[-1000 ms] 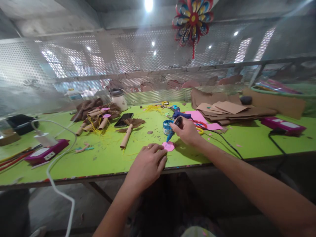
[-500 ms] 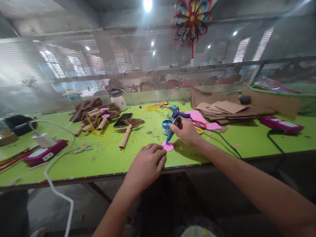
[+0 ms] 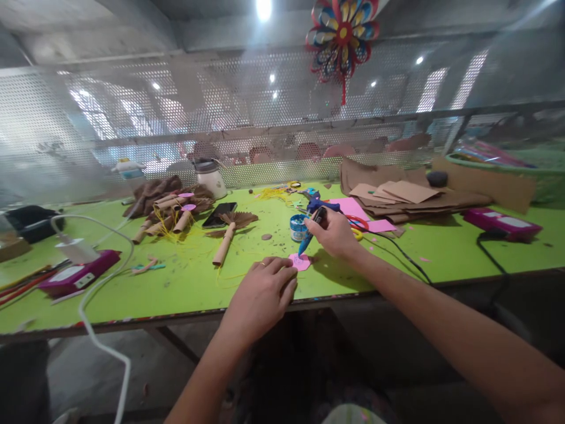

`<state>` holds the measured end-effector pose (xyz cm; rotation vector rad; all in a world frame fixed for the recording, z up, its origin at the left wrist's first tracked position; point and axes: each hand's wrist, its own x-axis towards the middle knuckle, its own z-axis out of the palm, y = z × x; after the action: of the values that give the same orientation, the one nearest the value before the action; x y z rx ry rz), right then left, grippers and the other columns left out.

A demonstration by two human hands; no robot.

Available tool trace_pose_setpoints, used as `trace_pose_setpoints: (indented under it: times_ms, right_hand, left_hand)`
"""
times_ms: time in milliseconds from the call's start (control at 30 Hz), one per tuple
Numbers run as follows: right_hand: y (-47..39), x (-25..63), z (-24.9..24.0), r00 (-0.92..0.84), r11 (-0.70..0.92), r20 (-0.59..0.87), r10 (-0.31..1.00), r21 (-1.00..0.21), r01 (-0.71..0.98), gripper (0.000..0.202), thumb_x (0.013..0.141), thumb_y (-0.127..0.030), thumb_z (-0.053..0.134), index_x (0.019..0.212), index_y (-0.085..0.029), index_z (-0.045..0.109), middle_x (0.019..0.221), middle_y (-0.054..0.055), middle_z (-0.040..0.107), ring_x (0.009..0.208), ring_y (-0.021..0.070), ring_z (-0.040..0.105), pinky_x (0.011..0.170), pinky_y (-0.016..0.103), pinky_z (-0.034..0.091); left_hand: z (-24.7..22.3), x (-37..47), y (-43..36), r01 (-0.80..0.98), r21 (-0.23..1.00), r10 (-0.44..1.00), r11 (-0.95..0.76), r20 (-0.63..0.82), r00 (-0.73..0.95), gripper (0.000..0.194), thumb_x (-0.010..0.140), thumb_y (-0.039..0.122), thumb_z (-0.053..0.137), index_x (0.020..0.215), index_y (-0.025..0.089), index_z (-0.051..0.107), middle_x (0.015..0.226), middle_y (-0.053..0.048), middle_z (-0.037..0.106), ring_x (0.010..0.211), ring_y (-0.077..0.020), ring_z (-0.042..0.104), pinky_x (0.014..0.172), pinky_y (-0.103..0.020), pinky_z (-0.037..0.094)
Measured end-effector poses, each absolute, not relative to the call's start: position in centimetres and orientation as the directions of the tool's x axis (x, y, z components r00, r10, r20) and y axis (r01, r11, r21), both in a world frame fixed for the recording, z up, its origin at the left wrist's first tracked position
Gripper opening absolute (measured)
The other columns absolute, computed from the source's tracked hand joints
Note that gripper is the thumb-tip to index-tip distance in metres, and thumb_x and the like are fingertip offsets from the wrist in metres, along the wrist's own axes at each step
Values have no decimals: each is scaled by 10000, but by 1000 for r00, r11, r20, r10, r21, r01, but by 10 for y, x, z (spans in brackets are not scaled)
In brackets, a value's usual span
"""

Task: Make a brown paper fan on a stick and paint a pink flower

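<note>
A small pink paper piece [image 3: 302, 262] with faint marks lies near the front edge of the green table [image 3: 176, 294]. My right hand [image 3: 334, 233] grips a blue pen [image 3: 305, 242], its tip down at the paper. My left hand [image 3: 265, 291] rests palm down at the table edge, its fingertips at the paper's left side and its fingers spread a little. Just behind the paper stands a small blue-rimmed jar [image 3: 298, 228]. A brown paper roll with a fan top [image 3: 225, 244] lies to the left.
Brown paper sheets [image 3: 410, 197] and a purple box [image 3: 502, 224] lie at right. Behind the jar is a blue glue gun [image 3: 322, 205]. At left are more paper rolls [image 3: 182, 221], a phone [image 3: 219, 215] and a purple power strip [image 3: 82, 274] with a white cable.
The pen's tip has shifted very slightly on the pink paper, and my right hand has tilted a little with it. My left hand stays where it was.
</note>
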<state>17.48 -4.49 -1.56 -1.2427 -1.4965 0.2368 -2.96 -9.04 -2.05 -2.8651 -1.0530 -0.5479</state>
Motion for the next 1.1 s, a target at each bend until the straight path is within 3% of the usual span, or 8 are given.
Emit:
trace_pose_setpoints:
  times_ms: [367, 600, 933, 1100]
  right_hand:
    - [-44, 176, -15, 172, 388, 591, 788, -694, 607, 258, 790, -413, 555, 674, -205, 458, 584, -18, 521, 540, 125, 447, 530, 258, 346]
    - [-40, 178, -19, 244, 388, 569, 785, -760, 522, 236, 779, -417, 564, 743, -188, 522, 605, -18, 530, 544, 126, 447, 537, 260, 367]
    - [-46, 175, -13, 188, 370, 568, 801, -717, 592, 233, 772, -388, 558, 669, -204, 458, 592, -14, 522, 552, 129, 447, 548, 262, 365]
    - [-43, 179, -14, 219, 355, 591, 776, -697, 624, 217, 776, -393, 556, 708, -191, 517, 614, 1, 560, 565, 139, 469, 565, 270, 376]
  left_hand:
    - [-20, -29, -90, 629, 98, 619, -771, 346, 704, 282, 948, 267, 430, 1115, 207, 649, 1180, -52, 649, 1089, -224, 547, 944, -402, 426]
    - [-20, -30, -90, 627, 93, 615, -773, 348, 707, 281, 948, 263, 433, 1118, 202, 648, 1160, -56, 657, 1084, -226, 548, 941, -401, 428]
    - [-21, -29, -90, 626, 98, 616, -773, 351, 705, 283, 949, 265, 433, 1115, 200, 652, 1160, -62, 653, 1078, -226, 548, 938, -392, 427]
    - [-20, -29, -91, 622, 103, 613, -776, 353, 707, 281, 949, 271, 433, 1108, 202, 654, 1157, -64, 656, 1070, -227, 550, 928, -397, 431]
